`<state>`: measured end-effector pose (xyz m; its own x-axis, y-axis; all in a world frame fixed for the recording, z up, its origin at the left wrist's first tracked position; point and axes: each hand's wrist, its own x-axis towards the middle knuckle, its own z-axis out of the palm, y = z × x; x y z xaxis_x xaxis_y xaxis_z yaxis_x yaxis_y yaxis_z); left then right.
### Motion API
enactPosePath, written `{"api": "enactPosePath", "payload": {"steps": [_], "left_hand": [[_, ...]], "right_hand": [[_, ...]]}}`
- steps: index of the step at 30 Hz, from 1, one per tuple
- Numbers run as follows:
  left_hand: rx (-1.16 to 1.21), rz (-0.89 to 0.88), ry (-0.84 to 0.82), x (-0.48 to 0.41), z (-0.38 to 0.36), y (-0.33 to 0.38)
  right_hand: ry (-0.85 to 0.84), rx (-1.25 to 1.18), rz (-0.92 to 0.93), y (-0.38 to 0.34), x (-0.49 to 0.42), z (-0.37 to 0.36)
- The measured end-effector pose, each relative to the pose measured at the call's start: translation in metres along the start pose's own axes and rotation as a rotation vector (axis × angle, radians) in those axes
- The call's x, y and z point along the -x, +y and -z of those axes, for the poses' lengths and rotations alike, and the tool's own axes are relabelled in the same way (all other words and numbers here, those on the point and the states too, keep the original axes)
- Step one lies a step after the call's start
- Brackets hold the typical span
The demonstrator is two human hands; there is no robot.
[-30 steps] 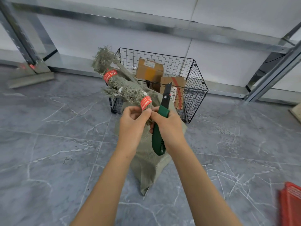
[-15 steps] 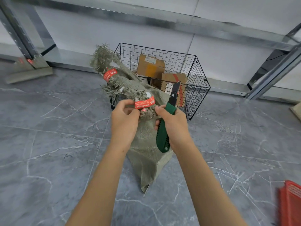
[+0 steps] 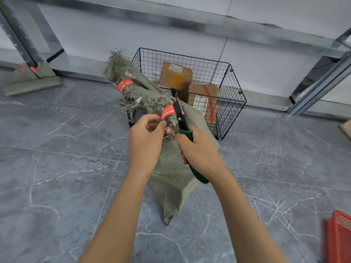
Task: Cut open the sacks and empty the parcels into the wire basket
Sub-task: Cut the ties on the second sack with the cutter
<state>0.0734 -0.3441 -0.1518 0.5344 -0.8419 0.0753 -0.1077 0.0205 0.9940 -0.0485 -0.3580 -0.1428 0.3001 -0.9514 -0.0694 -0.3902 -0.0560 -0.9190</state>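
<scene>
A grey-green woven sack (image 3: 171, 179) lies on the floor in front of a black wire basket (image 3: 234, 95). Its bunched neck is bound by a red tape band (image 3: 167, 112). My left hand (image 3: 145, 141) pinches the neck just below that band. My right hand (image 3: 199, 150) is shut on a green-handled utility knife (image 3: 183, 124), whose black blade touches the band's right side. A second sack (image 3: 131, 86) with a frayed top and its own red band leans on the basket's left rim. Two cardboard parcels (image 3: 175, 75) (image 3: 204, 100) lie inside the basket.
Metal shelving uprights stand at the far left (image 3: 22, 44) and far right (image 3: 319, 82), joined by a beam along the white wall. A red plastic crate (image 3: 339, 236) sits at the lower right edge. Grey marble floor tiles surround the sack.
The knife blade has swung left from beside the sack's neck and now lies against the red band. My left hand keeps its pinch on the neck.
</scene>
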Motion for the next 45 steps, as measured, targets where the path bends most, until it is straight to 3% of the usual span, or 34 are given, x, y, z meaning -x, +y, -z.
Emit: {"api": "enactPosePath", "payload": {"steps": [6, 14, 28, 36, 40, 45], "left_hand": [[0.003, -0.022, 0.051, -0.002, 0.0, 0.0], [-0.015, -0.078, 0.108, -0.004, 0.005, 0.0], [-0.227, -0.253, 0.014, 0.002, 0.004, -0.006], [-0.233, -0.22, 0.017, 0.0, 0.005, 0.004], [-0.146, -0.186, 0.092, -0.007, 0.005, 0.017], [0.068, -0.166, -0.02, -0.013, 0.006, 0.028]], "right_hand": [[-0.173, 0.076, -0.057, 0.003, 0.002, 0.003], [-0.247, 0.106, -0.122, 0.008, -0.001, -0.003], [-0.06, 0.054, -0.059, -0.002, -0.008, -0.014], [-0.038, 0.121, 0.087, -0.006, -0.004, -0.007], [-0.083, 0.155, 0.109, -0.003, -0.001, 0.0], [-0.104, 0.181, 0.121, 0.004, 0.001, 0.011]]}}
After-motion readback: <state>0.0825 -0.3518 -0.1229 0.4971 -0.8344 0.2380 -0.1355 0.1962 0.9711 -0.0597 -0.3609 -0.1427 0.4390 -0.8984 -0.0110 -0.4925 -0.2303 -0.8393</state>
